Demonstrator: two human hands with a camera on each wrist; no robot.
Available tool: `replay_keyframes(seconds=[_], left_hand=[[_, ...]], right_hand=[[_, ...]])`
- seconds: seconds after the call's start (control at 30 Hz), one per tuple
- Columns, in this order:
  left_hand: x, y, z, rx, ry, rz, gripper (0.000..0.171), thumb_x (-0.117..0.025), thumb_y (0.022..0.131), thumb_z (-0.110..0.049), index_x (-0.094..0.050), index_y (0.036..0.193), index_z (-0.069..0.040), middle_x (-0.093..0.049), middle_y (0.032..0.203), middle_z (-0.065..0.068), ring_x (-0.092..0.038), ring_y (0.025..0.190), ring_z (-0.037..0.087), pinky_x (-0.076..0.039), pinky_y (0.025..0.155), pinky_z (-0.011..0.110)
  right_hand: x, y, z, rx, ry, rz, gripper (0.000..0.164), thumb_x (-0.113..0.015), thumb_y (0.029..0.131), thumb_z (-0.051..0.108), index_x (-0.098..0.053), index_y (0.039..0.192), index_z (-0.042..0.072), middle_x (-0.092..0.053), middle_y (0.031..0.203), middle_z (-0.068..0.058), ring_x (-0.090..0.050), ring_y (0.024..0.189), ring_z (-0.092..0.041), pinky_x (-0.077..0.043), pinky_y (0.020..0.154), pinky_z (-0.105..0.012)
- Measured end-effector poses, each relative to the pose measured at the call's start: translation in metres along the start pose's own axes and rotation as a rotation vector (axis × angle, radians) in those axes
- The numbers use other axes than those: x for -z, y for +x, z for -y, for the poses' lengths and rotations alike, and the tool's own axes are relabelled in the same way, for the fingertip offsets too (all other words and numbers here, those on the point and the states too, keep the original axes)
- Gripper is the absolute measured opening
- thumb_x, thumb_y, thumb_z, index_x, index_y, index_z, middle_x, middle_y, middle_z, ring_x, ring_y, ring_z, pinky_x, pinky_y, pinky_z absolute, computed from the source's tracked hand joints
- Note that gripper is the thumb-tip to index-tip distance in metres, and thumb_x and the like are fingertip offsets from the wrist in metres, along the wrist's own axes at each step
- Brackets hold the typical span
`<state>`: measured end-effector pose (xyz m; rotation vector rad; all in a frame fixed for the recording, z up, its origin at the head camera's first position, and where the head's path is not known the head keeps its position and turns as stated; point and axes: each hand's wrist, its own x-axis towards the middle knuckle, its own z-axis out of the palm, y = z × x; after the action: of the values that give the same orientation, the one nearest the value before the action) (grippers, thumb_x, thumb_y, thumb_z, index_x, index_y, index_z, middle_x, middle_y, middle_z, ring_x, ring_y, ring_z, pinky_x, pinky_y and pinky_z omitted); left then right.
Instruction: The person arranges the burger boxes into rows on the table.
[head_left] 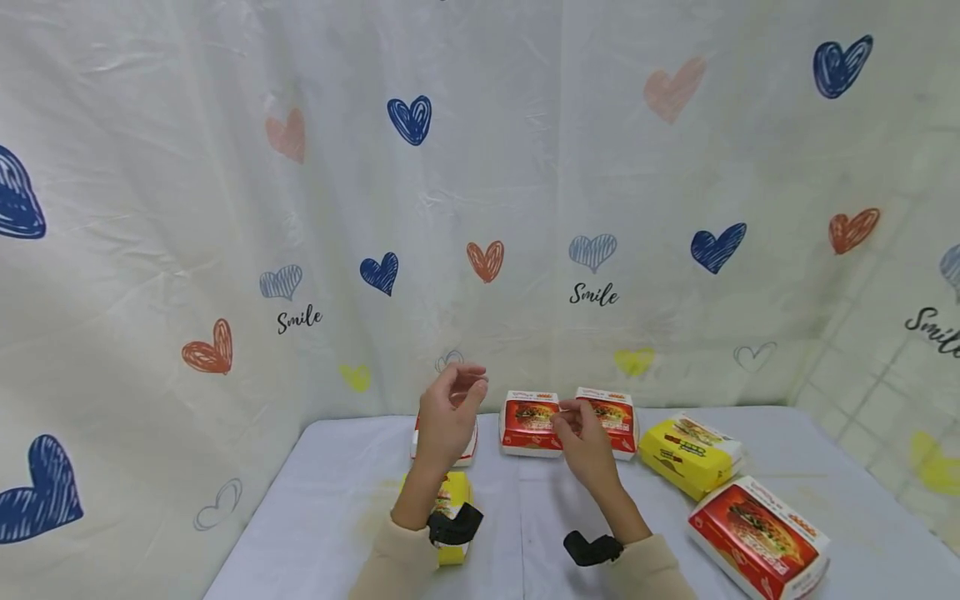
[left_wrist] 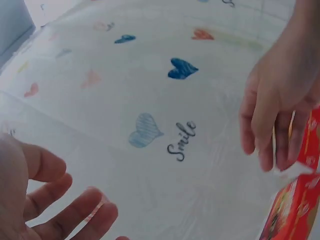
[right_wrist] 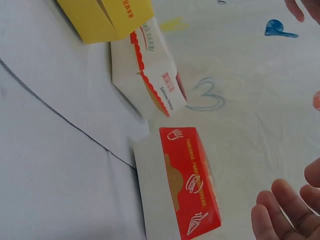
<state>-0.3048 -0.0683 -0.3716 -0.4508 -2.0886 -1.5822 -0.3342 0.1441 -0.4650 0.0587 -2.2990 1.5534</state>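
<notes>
Both hands are raised over the back of the table with nothing between their fingers. In the head view my left hand (head_left: 450,417), its fingers loosely bent, partly hides a red and white burger box (head_left: 467,454). Below its wrist lies a yellow burger box (head_left: 453,554), half covered by the arm. My right hand (head_left: 587,442) overlaps the edges of two red burger boxes, the middle one (head_left: 528,425) and the one to its right (head_left: 615,417). In the right wrist view, the right hand's relaxed fingers (right_wrist: 287,207) are apart from a red box (right_wrist: 192,185).
To the right lie a yellow burger box (head_left: 690,454), turned at an angle, and a larger-looking red burger box (head_left: 761,537) nearer the front. A white cloth covers the table (head_left: 330,492). Right behind it hangs a curtain (head_left: 517,183) printed with hearts.
</notes>
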Motion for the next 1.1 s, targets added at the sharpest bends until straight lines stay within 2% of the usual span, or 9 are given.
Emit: replay_keyframes(seconds=[0.13,0.27,0.4,0.53,0.63,0.73,0.93,1.1], left_hand=[[-0.032,-0.006,0.01,0.09,-0.091,-0.092,0.015,-0.063,0.1,-0.019,-0.069,0.114,-0.017,-0.072,0.109,0.002,-0.068,0.105,0.018,-0.053,0.094,0.04],[-0.06,-0.012,0.028,0.154,-0.122,-0.155,0.017,-0.06,0.1,-0.014,-0.068,0.115,-0.016,-0.071,0.11,0.002,-0.066,0.107,0.018,-0.053,0.096,0.042],[-0.08,-0.019,0.051,0.206,-0.101,-0.209,0.022,-0.057,0.099,-0.009,-0.069,0.116,-0.014,-0.071,0.113,0.003,-0.065,0.111,0.021,-0.053,0.098,0.045],[-0.094,-0.027,0.077,0.226,-0.04,-0.252,0.025,-0.057,0.097,-0.006,-0.068,0.12,-0.007,-0.07,0.121,0.011,-0.062,0.117,0.033,-0.051,0.099,0.052],[-0.102,-0.031,0.094,0.223,-0.002,-0.256,0.028,-0.057,0.097,-0.003,-0.065,0.124,-0.002,-0.067,0.126,0.018,-0.06,0.123,0.038,-0.05,0.103,0.055],[-0.108,-0.033,0.103,0.228,0.025,-0.237,0.032,-0.057,0.098,-0.002,-0.062,0.129,0.0,-0.064,0.132,0.02,-0.058,0.129,0.037,-0.047,0.108,0.055],[-0.114,-0.036,0.109,0.321,0.042,-0.192,0.044,-0.056,0.099,-0.007,-0.053,0.143,-0.003,-0.056,0.144,0.018,-0.05,0.138,0.038,-0.04,0.114,0.059],[-0.118,-0.038,0.11,0.399,0.067,-0.132,0.054,-0.057,0.101,-0.013,-0.044,0.152,-0.002,-0.047,0.153,0.021,-0.046,0.142,0.04,-0.037,0.116,0.059]], right_hand=[[-0.005,0.002,-0.003,-0.036,0.036,-0.01,0.034,-0.057,0.104,0.013,-0.051,0.136,0.005,-0.066,0.128,-0.015,-0.06,0.12,-0.028,-0.052,0.102,-0.042],[-0.011,0.004,-0.005,-0.061,0.058,0.006,0.039,-0.055,0.104,0.013,-0.046,0.141,0.007,-0.058,0.14,-0.016,-0.053,0.134,-0.034,-0.043,0.114,-0.053],[-0.017,0.005,-0.009,-0.04,0.04,0.034,0.044,-0.055,0.104,0.013,-0.044,0.145,0.006,-0.052,0.149,-0.018,-0.047,0.142,-0.038,-0.037,0.118,-0.055],[-0.02,0.004,-0.014,-0.015,0.01,0.077,0.05,-0.055,0.104,0.017,-0.04,0.15,0.004,-0.046,0.155,-0.022,-0.042,0.147,-0.041,-0.035,0.118,-0.057],[-0.019,0.002,-0.017,-0.018,0.005,0.102,0.055,-0.056,0.105,0.019,-0.036,0.153,0.002,-0.043,0.158,-0.023,-0.038,0.149,-0.041,-0.034,0.118,-0.057],[-0.017,0.002,-0.019,-0.033,-0.006,0.118,0.058,-0.055,0.105,0.02,-0.033,0.156,0.002,-0.04,0.16,-0.023,-0.037,0.149,-0.041,-0.035,0.118,-0.056],[-0.014,0.003,-0.02,-0.041,-0.052,0.13,0.059,-0.055,0.104,0.019,-0.033,0.156,0.0,-0.04,0.159,-0.025,-0.038,0.148,-0.043,-0.037,0.117,-0.056],[-0.011,0.003,-0.02,-0.064,-0.1,0.159,0.063,-0.055,0.104,0.02,-0.03,0.157,-0.001,-0.038,0.159,-0.028,-0.036,0.149,-0.041,-0.034,0.118,-0.056]])
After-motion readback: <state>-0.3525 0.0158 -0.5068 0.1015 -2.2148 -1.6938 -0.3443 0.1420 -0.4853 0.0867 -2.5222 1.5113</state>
